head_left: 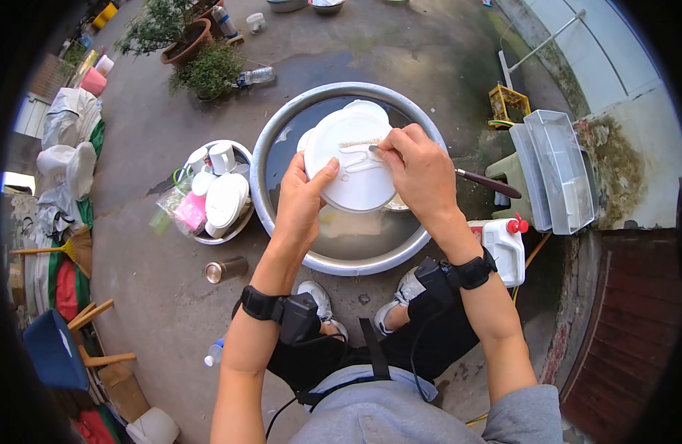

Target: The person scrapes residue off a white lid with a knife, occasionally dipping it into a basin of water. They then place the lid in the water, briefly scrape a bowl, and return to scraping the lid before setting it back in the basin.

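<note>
My left hand grips the left edge of a white round lid, thumb on top, holding it above a wide metal basin. Raised marks and a beige, rope-like strip show on its upper face. My right hand is closed over the lid's right side, its fingers pinched around something small with a grey tip at the lid's surface. A dark wooden handle sticks out beyond the right hand; its other end is hidden. More white round pieces show behind the lid, over water in the basin.
A smaller bowl with white mugs and lids stands left. A metal flask lies nearby. At right are a white jug with a red cap and clear plastic bins. Potted plants stand at the back.
</note>
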